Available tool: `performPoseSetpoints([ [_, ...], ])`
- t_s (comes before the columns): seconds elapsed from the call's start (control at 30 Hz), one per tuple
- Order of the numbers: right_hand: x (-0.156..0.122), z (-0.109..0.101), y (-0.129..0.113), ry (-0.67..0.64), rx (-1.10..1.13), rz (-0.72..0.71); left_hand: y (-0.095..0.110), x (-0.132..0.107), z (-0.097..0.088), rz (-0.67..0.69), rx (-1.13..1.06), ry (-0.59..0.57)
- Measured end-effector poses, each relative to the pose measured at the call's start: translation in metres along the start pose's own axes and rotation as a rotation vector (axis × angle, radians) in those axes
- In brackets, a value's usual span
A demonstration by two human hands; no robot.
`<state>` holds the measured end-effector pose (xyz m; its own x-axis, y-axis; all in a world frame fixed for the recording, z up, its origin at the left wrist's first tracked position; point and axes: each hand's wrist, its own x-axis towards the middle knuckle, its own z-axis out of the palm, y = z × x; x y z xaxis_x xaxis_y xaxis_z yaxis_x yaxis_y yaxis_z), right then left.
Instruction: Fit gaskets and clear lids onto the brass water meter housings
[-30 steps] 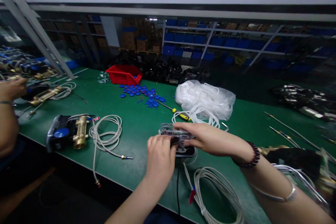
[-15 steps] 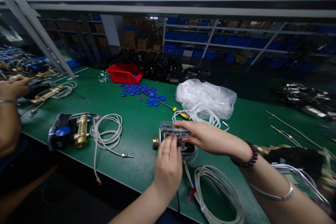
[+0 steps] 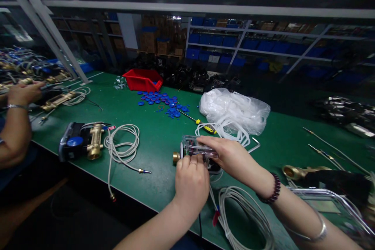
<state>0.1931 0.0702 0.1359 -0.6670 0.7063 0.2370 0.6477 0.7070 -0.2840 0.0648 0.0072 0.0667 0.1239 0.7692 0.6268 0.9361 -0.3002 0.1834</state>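
A meter [image 3: 215, 168] with a brass pipe end [image 3: 175, 158] sits on the green bench in front of me. My right hand [image 3: 224, 149] grips its clear plastic cover [image 3: 190, 144], tilted up at the far side, thumb below and fingers on top. My left hand [image 3: 191, 177] reaches in under the cover from the near side, fingers curled together. Its fingertips are hidden inside the housing, so what they pinch is not visible. Grey coiled cable [image 3: 246, 211] with a red tag [image 3: 216, 218] runs from the meter toward the bench's near edge.
Left stands another meter [image 3: 75, 141] beside coiled cable [image 3: 124, 148]. Behind lie a yellow screwdriver [image 3: 209, 128], white gaskets in a plastic bag [image 3: 234, 109], blue caps [image 3: 158, 98], a red bin [image 3: 143, 81] and a hex key [image 3: 256, 143]. A co-worker's hand [image 3: 25, 93] works at far left.
My left fingers have bent further and moved deeper under the cover, with the knuckles raised. My right hand keeps its hold on the cover. The view has shifted slightly.
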Motion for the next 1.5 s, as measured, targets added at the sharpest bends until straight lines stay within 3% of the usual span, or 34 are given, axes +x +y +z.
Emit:
performPoseSetpoints([
  [0.17,0.002,-0.001,0.003,-0.014,-0.018,-0.001,-0.020,-0.010,-0.015,-0.005,-0.052,0.013],
  [0.33,0.003,0.000,0.004,0.000,0.002,-0.007,-0.034,0.013,-0.018,-0.084,-0.152,-0.092],
  [0.47,0.003,-0.001,0.004,-0.015,0.009,0.002,-0.047,0.024,-0.016,-0.262,-0.228,-0.045],
  [0.6,0.002,-0.001,0.003,-0.012,0.021,0.000,-0.057,0.031,-0.013,-0.356,-0.233,-0.136],
  [0.83,0.001,0.005,0.006,0.033,0.022,-0.036,-0.050,0.044,-0.008,-0.367,-0.151,-0.233],
  [1.07,-0.007,0.017,0.013,0.084,-0.057,-0.090,-0.041,0.034,-0.016,-0.360,-0.210,-0.246],
  [1.2,-0.011,0.022,0.012,0.101,-0.105,-0.082,-0.046,0.033,-0.010,-0.489,-0.378,-0.217],
  [1.37,-0.012,0.023,0.011,0.111,-0.130,-0.088,-0.057,0.032,0.011,-0.774,-0.662,-0.163],
  [1.5,-0.014,0.024,0.011,0.099,-0.164,-0.110,-0.063,0.030,0.007,-0.908,-0.924,-0.202],
])
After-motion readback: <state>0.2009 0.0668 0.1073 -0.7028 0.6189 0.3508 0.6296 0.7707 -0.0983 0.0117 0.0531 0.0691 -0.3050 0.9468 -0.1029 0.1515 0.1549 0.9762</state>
